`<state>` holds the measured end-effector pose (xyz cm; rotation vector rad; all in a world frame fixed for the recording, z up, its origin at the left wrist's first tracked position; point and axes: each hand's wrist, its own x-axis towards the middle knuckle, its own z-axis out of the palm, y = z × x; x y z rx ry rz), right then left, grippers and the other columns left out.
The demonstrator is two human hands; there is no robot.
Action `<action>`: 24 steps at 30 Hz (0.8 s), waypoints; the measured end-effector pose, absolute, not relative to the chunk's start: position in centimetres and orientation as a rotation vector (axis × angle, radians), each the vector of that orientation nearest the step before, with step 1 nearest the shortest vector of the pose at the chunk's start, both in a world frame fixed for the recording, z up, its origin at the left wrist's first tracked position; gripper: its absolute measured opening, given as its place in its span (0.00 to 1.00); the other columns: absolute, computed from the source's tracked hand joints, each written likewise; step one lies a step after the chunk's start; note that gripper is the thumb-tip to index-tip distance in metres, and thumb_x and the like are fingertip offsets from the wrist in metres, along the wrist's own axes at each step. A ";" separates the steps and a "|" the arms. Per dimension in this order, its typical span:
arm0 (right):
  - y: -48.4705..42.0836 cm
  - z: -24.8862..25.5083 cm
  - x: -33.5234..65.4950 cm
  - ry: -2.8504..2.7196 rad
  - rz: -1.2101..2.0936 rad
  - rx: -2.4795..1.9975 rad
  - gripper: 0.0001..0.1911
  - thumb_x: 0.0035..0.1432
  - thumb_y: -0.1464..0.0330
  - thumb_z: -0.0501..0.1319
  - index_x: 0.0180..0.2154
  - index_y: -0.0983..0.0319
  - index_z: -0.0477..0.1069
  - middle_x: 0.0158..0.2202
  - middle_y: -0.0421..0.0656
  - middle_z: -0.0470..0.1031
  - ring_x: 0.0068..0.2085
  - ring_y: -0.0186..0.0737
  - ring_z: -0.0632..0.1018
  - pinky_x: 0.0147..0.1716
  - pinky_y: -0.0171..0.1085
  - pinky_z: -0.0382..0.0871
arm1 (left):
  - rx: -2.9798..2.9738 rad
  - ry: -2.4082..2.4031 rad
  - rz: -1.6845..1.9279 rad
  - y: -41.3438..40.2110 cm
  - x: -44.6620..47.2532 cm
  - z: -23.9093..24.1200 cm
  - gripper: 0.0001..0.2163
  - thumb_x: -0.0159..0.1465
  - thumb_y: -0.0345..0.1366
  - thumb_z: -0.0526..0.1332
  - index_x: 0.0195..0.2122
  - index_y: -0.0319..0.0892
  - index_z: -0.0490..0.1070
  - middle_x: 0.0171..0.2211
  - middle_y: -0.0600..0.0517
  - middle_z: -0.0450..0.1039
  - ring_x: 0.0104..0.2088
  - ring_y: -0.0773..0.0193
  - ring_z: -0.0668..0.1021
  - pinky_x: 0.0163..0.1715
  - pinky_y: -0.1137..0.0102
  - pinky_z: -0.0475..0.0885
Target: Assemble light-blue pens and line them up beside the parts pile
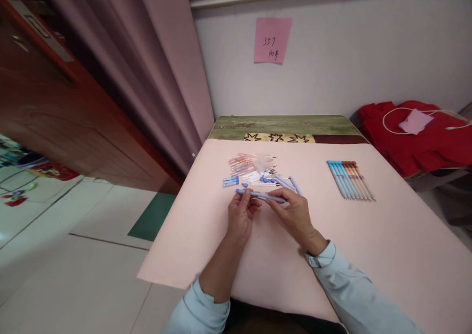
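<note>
Between my two hands lies a blue pen (pixel 260 195), held nearly level just above the table. My left hand (pixel 241 213) pinches it near its darker blue end. Thumb and fingers of my right hand (pixel 293 211) close on its paler right end. Just beyond are several blue pen parts: short blue pieces (pixel 230 181) side by side, small dark blue bits (pixel 267 179), and pale blue barrels (pixel 295 185). White refills (pixel 262 183) and a heap of clear and pinkish tubes (pixel 245 165) lie behind them.
A neat row of blue and brown pens (pixel 350 180) lies at the right on the pale-covered table (pixel 387 236). A red cloth (pixel 416 147) with a white cable is beyond the right edge. A curtain (pixel 162 54) and wooden door (pixel 84 113) stand at left. A pink note (pixel 273 40) hangs on the wall.
</note>
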<state>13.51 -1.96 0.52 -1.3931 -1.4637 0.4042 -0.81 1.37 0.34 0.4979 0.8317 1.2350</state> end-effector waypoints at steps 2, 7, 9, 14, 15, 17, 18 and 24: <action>-2.0 0.5 13.5 -1.471 0.419 -1.395 0.06 0.57 0.63 0.65 0.35 0.58 0.76 0.33 0.41 0.79 0.34 0.39 0.79 0.35 0.36 0.73 | 0.506 0.831 1.239 1.4 -0.8 0.2 0.15 0.53 0.40 0.72 0.36 0.37 0.73 0.25 0.53 0.75 0.23 0.71 0.76 0.22 0.77 0.71; -2.1 0.5 13.3 -1.474 0.440 -1.415 0.09 0.57 0.61 0.64 0.34 0.59 0.77 0.32 0.43 0.80 0.32 0.39 0.79 0.32 0.35 0.72 | 0.539 0.827 1.235 1.3 -0.9 0.1 0.15 0.53 0.40 0.71 0.36 0.37 0.73 0.27 0.52 0.76 0.25 0.69 0.78 0.23 0.77 0.72; -2.2 0.5 13.4 -1.475 0.465 -1.433 0.10 0.58 0.60 0.63 0.33 0.59 0.77 0.30 0.42 0.79 0.31 0.38 0.78 0.30 0.34 0.70 | 0.571 0.824 1.224 1.3 -0.9 0.2 0.15 0.54 0.41 0.71 0.36 0.38 0.73 0.32 0.50 0.77 0.30 0.67 0.79 0.23 0.75 0.74; -2.2 0.3 13.4 -1.518 0.583 -1.492 0.20 0.64 0.56 0.57 0.25 0.60 0.76 0.25 0.41 0.78 0.26 0.35 0.77 0.26 0.32 0.66 | 0.605 0.812 1.161 1.2 -1.0 0.4 0.15 0.55 0.43 0.70 0.37 0.38 0.73 0.40 0.46 0.79 0.37 0.60 0.81 0.26 0.73 0.77; -2.2 0.2 13.4 -1.524 0.604 -1.516 0.22 0.64 0.55 0.56 0.24 0.59 0.75 0.24 0.41 0.78 0.26 0.35 0.77 0.26 0.32 0.65 | 0.592 0.805 1.160 1.2 -0.9 0.4 0.15 0.55 0.43 0.70 0.37 0.38 0.72 0.39 0.45 0.79 0.37 0.60 0.81 0.27 0.73 0.77; -2.1 0.0 13.4 -1.534 0.624 -1.557 0.24 0.65 0.54 0.54 0.24 0.59 0.76 0.23 0.41 0.77 0.26 0.36 0.77 0.26 0.33 0.64 | 0.568 0.786 1.181 1.2 -0.8 0.3 0.14 0.55 0.41 0.70 0.36 0.38 0.73 0.37 0.46 0.80 0.36 0.62 0.81 0.30 0.73 0.77; -2.1 0.0 13.3 -1.542 0.624 -1.568 0.24 0.65 0.54 0.53 0.25 0.59 0.77 0.24 0.41 0.77 0.26 0.36 0.76 0.27 0.33 0.64 | 0.561 0.779 1.200 1.2 -0.8 0.2 0.13 0.55 0.41 0.70 0.35 0.37 0.73 0.36 0.46 0.80 0.36 0.63 0.81 0.32 0.73 0.77; -2.1 0.1 13.0 -1.527 0.697 -1.493 0.14 0.58 0.58 0.63 0.42 0.60 0.70 0.22 0.35 0.70 0.23 0.34 0.69 0.24 0.32 0.60 | 0.478 0.822 1.343 1.8 -0.9 -0.4 0.14 0.53 0.39 0.72 0.35 0.37 0.72 0.33 0.48 0.79 0.34 0.63 0.82 0.33 0.73 0.77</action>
